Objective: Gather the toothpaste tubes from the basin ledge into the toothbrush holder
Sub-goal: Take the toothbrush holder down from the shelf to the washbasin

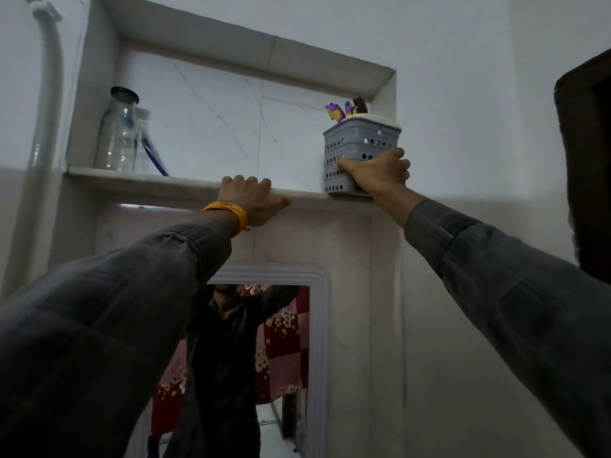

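The right hand (377,173) gripped the grey, perforated plastic holder (357,143) at the right end of the shelf (132,184); purple brush heads (334,112) stuck out of it. The left hand (251,200) hooked its fingers over the marble edge. A clear glass bottle (117,133) stood far left.

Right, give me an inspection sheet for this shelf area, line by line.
Surface: marble shelf ledge in a wall niche.
Job's things: grey toothbrush holder at the ledge's right end, brushes sticking out; toothpaste tubes, nothing seen.
Clutter: glass bottle at left, blue-handled item leaning beside it.
Hands: left hand hooked over the ledge edge; right hand grips the holder's lower part.
Cables: nothing seen.
Surroundings: white pipe at left, framed mirror below, dark door frame at right.
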The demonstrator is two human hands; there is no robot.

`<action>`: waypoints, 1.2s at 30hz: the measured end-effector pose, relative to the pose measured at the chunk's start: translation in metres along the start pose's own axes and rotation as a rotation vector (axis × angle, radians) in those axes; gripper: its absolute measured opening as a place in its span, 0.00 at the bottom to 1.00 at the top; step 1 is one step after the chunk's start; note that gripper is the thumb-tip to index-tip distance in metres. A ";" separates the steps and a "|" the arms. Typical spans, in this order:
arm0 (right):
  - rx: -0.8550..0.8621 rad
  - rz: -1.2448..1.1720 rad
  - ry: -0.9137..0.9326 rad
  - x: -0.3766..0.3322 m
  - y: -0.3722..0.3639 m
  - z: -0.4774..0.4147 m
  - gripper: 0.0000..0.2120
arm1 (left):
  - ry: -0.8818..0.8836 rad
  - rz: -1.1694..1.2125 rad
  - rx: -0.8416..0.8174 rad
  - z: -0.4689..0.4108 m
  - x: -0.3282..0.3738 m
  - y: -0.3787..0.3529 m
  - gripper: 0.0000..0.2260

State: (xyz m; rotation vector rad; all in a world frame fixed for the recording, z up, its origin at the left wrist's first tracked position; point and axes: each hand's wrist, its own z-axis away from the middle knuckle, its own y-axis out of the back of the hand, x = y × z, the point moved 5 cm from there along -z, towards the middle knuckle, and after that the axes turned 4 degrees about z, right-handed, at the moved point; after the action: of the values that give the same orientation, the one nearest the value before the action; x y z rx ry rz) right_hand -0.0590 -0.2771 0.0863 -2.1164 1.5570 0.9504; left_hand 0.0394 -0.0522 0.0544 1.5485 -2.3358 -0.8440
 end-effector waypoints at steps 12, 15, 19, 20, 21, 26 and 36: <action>-0.126 -0.047 0.050 0.076 0.017 0.205 0.52 | -0.114 0.270 0.083 0.146 0.013 -0.017 0.25; -0.210 -0.063 -0.005 0.138 -0.002 0.271 0.52 | -0.089 0.288 -0.008 0.202 0.000 -0.046 0.22; -0.291 -0.037 -0.169 0.236 -0.028 0.360 0.53 | -0.031 0.345 -0.105 0.281 -0.023 -0.104 0.23; -0.299 -0.029 -0.215 0.263 -0.035 0.381 0.54 | -0.001 0.353 -0.143 0.304 -0.030 -0.122 0.24; -0.309 -0.017 -0.269 0.286 -0.039 0.402 0.54 | 0.032 0.357 -0.183 0.325 -0.035 -0.139 0.25; -0.382 0.037 -0.436 0.384 -0.046 0.516 0.55 | 0.193 0.426 -0.427 0.442 -0.049 -0.224 0.21; -0.516 0.121 -0.575 0.498 -0.053 0.622 0.57 | 0.445 0.454 -0.927 0.592 -0.035 -0.326 0.20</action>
State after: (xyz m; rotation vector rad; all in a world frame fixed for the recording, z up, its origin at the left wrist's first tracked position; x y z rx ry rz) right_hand -0.1168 -0.2198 -0.7082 -1.7876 1.2326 1.9653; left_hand 0.0270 0.0894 -0.6076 0.6804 -1.5049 -1.0822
